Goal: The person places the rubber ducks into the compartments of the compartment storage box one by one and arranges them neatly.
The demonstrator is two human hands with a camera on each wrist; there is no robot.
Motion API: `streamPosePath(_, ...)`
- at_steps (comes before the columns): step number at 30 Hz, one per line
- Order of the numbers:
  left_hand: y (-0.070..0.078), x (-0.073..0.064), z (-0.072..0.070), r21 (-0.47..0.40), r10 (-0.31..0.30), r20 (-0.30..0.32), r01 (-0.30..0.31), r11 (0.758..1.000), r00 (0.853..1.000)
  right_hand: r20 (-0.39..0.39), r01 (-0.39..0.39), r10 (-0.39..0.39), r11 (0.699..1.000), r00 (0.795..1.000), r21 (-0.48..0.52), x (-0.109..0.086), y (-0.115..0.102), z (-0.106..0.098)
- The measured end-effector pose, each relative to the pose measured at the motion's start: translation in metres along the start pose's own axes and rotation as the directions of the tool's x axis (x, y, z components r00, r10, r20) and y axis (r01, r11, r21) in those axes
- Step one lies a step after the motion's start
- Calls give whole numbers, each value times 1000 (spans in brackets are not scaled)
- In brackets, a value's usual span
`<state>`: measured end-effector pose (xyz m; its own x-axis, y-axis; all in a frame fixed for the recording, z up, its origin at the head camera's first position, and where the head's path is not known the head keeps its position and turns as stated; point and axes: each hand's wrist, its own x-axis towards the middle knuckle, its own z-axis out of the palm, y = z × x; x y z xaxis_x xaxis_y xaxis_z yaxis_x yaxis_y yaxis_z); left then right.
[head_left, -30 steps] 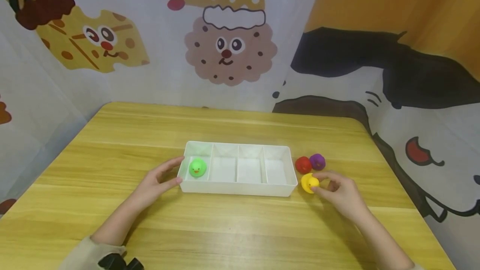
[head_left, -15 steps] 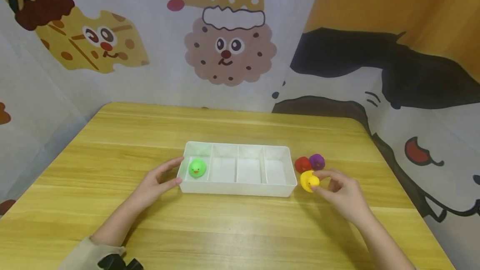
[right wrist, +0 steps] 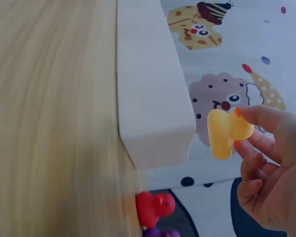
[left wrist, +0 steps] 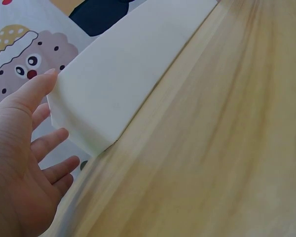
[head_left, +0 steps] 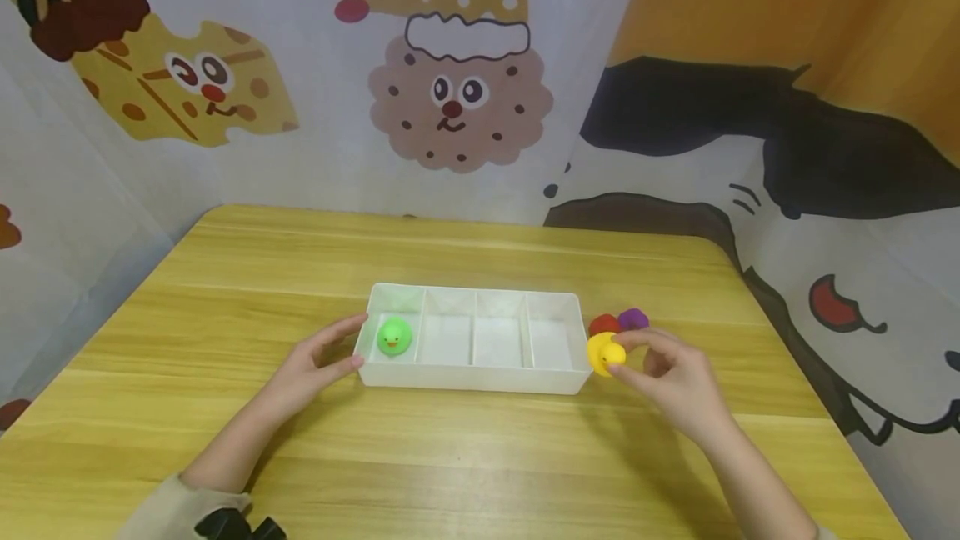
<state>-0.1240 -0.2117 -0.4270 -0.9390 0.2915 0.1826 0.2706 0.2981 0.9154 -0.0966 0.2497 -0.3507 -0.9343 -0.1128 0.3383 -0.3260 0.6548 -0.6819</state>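
Note:
My right hand point(head_left: 678, 377) pinches a yellow rubber duck point(head_left: 604, 354) between thumb and fingers, raised at the right end of a white divided box point(head_left: 480, 378). In the right wrist view the yellow duck point(right wrist: 222, 132) shows side-on, off the table. My left hand point(head_left: 311, 367) touches the box's left end with thumb and fingertips; the left wrist view shows the thumb at the rim and the other fingers spread loosely. A green rubber duck point(head_left: 394, 336) sits in the leftmost compartment. Beyond the yellow duck, a red rubber duck point(head_left: 604, 324) and a purple one point(head_left: 634, 319) stand on the table, partly hidden.
The box stands on a wood-grain table point(head_left: 465, 465), its other compartments holding nothing. Behind the table hangs a cloth point(head_left: 300, 182) printed with cartoon figures. A black device point(head_left: 236, 523) is at the left sleeve.
My right hand has lifted the yellow duck and carried it a little left, to the box's right end, so it now covers part of the red duck. The left hand has stayed put.

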Motion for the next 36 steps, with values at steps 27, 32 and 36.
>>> streamPosePath(27,-2,1,-1,-1,22,-6,-22,1000,1000,80,103,-126,963,989,250,25,-75,33)
streamPosePath(32,-2,1,0,-5,18,-5,-18,1000,1000,116,67,-102,959,988,274,30,-78,42)
streamPosePath(36,-2,0,0,-15,18,0,-18,1000,1000,146,23,-68,958,987,287,36,-69,55)
